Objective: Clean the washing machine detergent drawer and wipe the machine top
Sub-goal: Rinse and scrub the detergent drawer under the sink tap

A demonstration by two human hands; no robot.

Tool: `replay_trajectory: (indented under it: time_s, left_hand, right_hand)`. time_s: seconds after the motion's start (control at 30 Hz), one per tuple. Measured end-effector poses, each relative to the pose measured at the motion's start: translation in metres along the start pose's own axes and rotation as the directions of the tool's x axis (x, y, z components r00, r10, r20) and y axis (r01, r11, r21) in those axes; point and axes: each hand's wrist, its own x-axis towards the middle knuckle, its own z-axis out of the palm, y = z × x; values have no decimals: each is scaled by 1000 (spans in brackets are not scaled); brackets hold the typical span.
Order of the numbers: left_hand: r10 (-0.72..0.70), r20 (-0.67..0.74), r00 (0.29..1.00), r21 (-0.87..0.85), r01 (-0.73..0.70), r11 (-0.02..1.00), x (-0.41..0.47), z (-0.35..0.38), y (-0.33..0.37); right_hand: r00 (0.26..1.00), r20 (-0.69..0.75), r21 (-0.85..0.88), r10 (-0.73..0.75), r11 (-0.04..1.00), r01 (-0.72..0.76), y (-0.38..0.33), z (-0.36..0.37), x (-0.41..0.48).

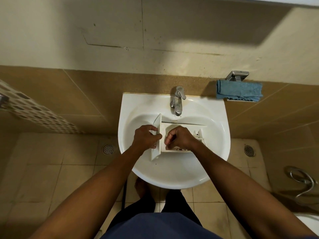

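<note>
a: step in hand?
b: drawer wash, by the look of it. left hand (146, 138) clamped, fingers curled round front panel at 9 o'clock end of detergent drawer (183, 129), lying across basin of sink (172, 180). right hand (179, 138) knuckles up, fingers curled down into near compartment; pinching anything or not, cannot tell.
a: residue?
b: dark specks at 3 o'clock end.
a: next?
b: probably a rinse under tap (177, 100) at 12 o'clock, with firm grip on panel. blue cloth (239, 91) at 2 o'clock, presumably for machine top, out of view.
</note>
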Motion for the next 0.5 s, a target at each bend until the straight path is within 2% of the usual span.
replay_trajectory:
  time_s: [0.13, 0.2, 0.27, 0.3, 0.37, 0.5]
  left_hand:
    - [-2, -8, 1000, -3, 2, 1000, 0, 0, 0]
    - [-4, -7, 1000, -9, 4, 1000, 0, 0, 0]
    - [-8, -10, 1000, -17, 8, 1000, 0, 1, -1]
    - [-9, -11, 1000, -18, 9, 1000, 1, 1, -2]
    - [-8, -11, 1000, -16, 7, 1000, 1, 1, -2]
    - [-9, -2, 1000, -25, 9, 1000, 2, 0, -3]
  right_hand:
    - [1000, 7, -23, -12, 1000, 12, -5, -3, 3]
    - [986, -168, 25, 2, 1000, 2, 2, 1, 4]
    - [920, -388, 84, 62, 996, -31, 10, 7, 4]
    - [902, -422, 111, 93, 993, -51, 13, 9, 4]
    - [905, -413, 157, 101, 987, -38, 16, 14, 4]
    - [955, -294, 210, 29, 977, 35, 22, 23, -12]
